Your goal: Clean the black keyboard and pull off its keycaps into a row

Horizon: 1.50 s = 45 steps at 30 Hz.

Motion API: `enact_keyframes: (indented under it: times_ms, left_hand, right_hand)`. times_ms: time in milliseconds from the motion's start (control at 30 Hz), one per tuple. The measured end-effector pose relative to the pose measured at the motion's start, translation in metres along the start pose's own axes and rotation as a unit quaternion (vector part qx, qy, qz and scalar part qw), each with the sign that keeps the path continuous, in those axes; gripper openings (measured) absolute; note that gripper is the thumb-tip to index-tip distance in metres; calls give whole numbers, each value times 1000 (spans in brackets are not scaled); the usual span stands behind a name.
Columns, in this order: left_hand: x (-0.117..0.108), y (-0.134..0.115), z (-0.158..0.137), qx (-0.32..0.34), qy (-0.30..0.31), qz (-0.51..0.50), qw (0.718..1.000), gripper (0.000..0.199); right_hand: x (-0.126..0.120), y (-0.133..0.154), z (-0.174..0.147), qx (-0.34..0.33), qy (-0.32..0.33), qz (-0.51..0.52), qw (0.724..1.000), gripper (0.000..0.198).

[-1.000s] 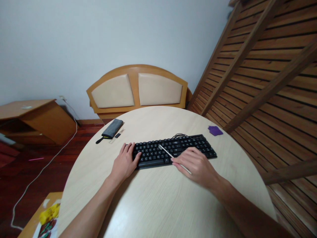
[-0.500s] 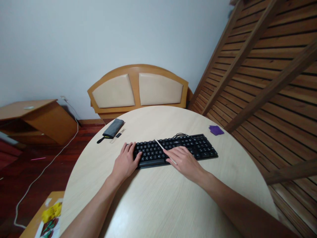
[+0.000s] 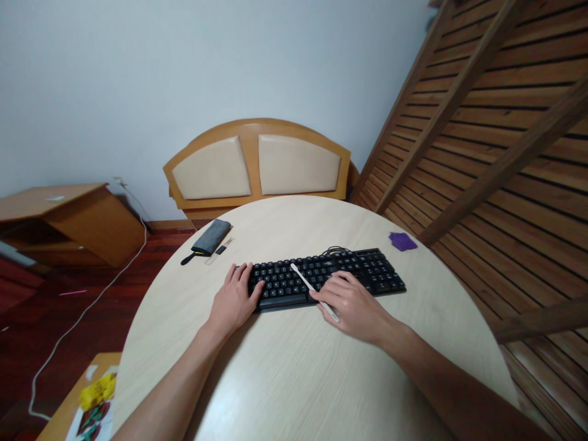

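A black keyboard [image 3: 285, 285] lies across the middle of the round table. My left hand [image 3: 235, 301] rests on its left end, fingers stretched out and apart, with the thumb over the lower keys. Slim and white, a toothbrush [image 3: 303, 277] is pinched in my right hand [image 3: 351, 306]. Its head points away from me and to the left, over the keys left of centre, and the handle end sticks out below my fingers. Whether the bristles touch the keys I cannot tell. The keyboard's coiled cable [image 3: 336, 250] shows behind its back edge.
A grey pouch [image 3: 212, 237] with a black loop lies at the table's left, beside a small black-and-clear item [image 3: 221, 250]. Purple cloth [image 3: 403, 241] sits at the right. Beyond are a padded headboard [image 3: 257, 165], a wooden slatted panel [image 3: 505, 153] and a low desk [image 3: 68, 214].
My right hand has moved slightly right and toward me, drawing the toothbrush with it. My left hand and the keyboard stay in place.
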State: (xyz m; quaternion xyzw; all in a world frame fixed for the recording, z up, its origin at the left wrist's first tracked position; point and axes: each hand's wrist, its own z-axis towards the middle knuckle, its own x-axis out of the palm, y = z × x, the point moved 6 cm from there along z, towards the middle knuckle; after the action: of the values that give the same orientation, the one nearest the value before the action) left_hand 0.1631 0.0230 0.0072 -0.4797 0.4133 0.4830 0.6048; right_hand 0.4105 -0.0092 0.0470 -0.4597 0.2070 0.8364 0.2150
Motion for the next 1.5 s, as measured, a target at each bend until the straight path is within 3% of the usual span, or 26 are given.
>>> enact_keyframes:
  times_ms: [667, 967, 1333, 1500]
  left_hand:
    - [-2, -1, -1, -3, 5, -1, 1000, 60]
    - [-1, 0, 0, 2, -3, 0, 1000, 59]
    - [-1, 0, 0, 3, -8, -2, 1000, 59]
    - [0, 1, 0, 3, -11, -3, 1000, 59]
  right_hand:
    - [-14, 17, -6, -50, 51, 12, 997, 13]
    - [-9, 29, -11, -74, 116, -2, 990, 5]
    - [-4, 48, -12, -120, 135, -2, 983, 5]
    - [-8, 50, -12, -136, 97, 13, 986, 6]
